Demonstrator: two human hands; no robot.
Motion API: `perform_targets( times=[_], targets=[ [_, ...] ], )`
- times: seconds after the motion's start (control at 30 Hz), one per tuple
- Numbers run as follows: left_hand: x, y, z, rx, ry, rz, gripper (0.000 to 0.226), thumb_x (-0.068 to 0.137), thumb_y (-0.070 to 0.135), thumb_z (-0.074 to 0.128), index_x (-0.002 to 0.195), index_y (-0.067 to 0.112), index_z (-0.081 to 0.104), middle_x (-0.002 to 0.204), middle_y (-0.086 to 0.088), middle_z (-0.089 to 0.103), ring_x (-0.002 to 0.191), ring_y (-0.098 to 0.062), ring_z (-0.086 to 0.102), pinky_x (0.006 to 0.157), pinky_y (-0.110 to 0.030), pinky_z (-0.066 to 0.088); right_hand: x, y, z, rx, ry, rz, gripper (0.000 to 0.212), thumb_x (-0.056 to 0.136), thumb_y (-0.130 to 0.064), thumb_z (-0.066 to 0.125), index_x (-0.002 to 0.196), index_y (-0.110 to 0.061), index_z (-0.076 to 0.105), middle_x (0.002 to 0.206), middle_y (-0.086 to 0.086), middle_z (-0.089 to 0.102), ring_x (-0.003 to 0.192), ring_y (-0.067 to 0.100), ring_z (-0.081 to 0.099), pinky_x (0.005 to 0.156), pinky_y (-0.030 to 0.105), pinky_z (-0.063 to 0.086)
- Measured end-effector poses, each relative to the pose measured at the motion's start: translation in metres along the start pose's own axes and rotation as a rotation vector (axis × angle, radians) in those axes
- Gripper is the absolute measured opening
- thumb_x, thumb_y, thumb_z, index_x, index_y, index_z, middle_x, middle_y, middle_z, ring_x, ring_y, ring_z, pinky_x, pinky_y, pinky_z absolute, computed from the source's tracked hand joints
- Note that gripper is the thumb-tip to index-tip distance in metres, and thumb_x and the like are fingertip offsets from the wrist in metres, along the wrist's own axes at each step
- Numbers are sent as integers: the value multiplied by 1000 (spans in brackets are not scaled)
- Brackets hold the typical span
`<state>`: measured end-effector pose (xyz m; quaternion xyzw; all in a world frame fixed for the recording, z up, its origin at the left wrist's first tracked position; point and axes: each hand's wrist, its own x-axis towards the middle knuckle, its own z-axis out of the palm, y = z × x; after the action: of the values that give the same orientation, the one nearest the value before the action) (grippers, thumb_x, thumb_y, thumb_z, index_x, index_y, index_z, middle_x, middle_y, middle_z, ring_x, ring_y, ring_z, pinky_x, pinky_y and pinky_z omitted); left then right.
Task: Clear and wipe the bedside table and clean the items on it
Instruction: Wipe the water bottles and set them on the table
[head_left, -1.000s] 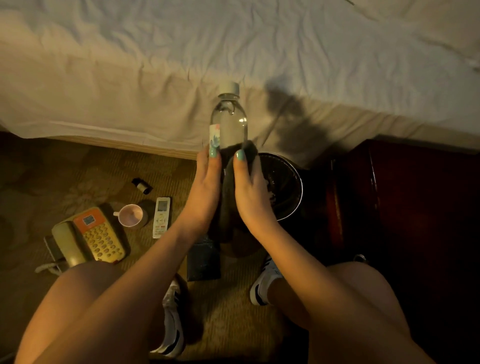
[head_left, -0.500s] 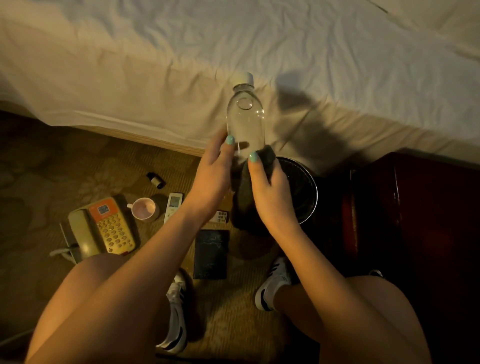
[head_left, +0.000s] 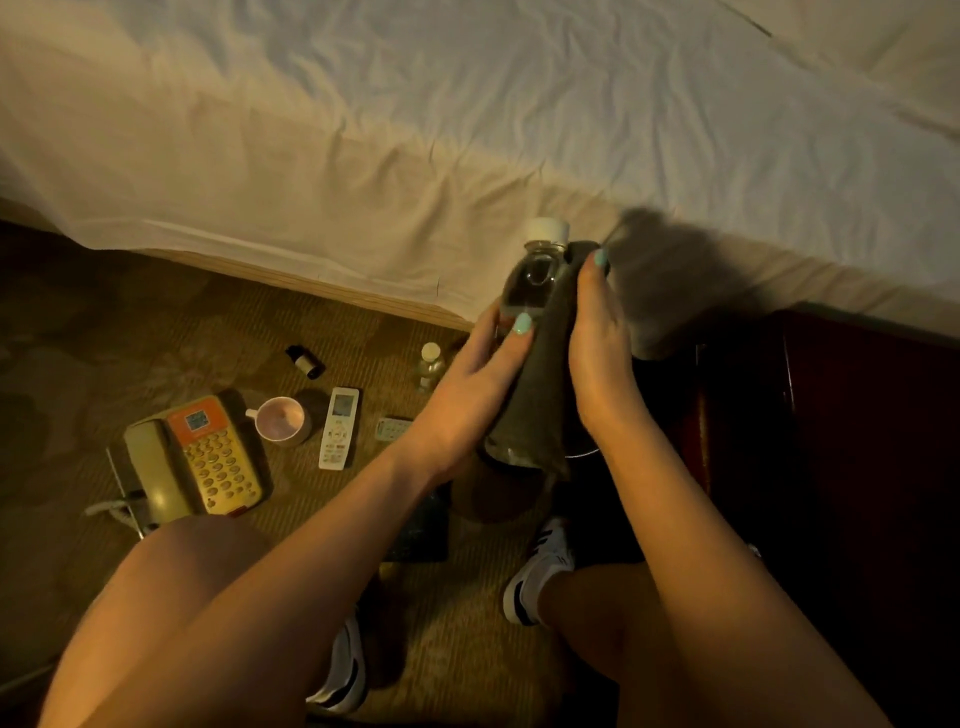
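My left hand (head_left: 480, 374) grips the bottle (head_left: 537, 273), right hand (head_left: 597, 353) clasps cloth (head_left: 540, 400) round it — smooth plastic could slip.

Carpet (head_left: 156, 322) with small things laid out.
Phone (head_left: 197, 457), cup (head_left: 280, 420) and remote (head_left: 339, 427) lie in a row; a vial (head_left: 305, 360) and small bottle (head_left: 429, 366) lie nearer the bed (head_left: 363, 130), a small pad (head_left: 393, 429) right of the remote, a dark case (head_left: 421, 530) near a shoe (head_left: 540, 571).

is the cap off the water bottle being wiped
No, the white cap sits on the neck of the bottle, above the dark cloth.
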<state>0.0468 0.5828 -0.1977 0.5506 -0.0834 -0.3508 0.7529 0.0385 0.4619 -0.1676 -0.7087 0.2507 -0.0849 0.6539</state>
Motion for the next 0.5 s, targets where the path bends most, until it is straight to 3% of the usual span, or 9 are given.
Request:
perform_targets(
  times=[0.1,0.2,0.3,0.4,0.5],
  targets=[
    [3,8,-7,20,-37,26,48,93,34,48,138,19,49,127,-2,64,118,-16,61,94,-30,51,5,-9,-3,35,-37,42,35,104,-39,24,87,-30,54,82,-10,60,59,-14,60,55,6,46],
    [5,12,-14,14,-50,18,43,95,33,44,136,22,47,119,0,68,113,-17,64,86,-31,55,11,-17,-4,48,-76,56,41,104,-38,22,82,-26,54,63,-14,63,52,-11,59,49,6,44],
    [7,9,-16,109,21,22,38,99,40,42,136,30,39,117,-1,65,105,-18,66,77,-33,55,11,-13,2,23,-81,38,43,104,-42,22,86,-25,58,70,-10,66,62,-6,64,57,11,49],
    [9,5,-7,207,142,52,38,103,48,31,136,31,38,124,-2,57,113,-18,59,91,-42,53,9,-4,13,60,-31,39,40,104,-39,24,87,-25,57,77,-7,64,63,-8,63,57,10,48],
    [12,2,2,285,248,108,55,94,62,27,134,26,41,131,-4,48,123,-18,49,106,-49,42,10,0,16,111,15,25,40,105,-36,23,92,-21,58,83,-6,62,64,-11,61,57,6,45]
  ],
)
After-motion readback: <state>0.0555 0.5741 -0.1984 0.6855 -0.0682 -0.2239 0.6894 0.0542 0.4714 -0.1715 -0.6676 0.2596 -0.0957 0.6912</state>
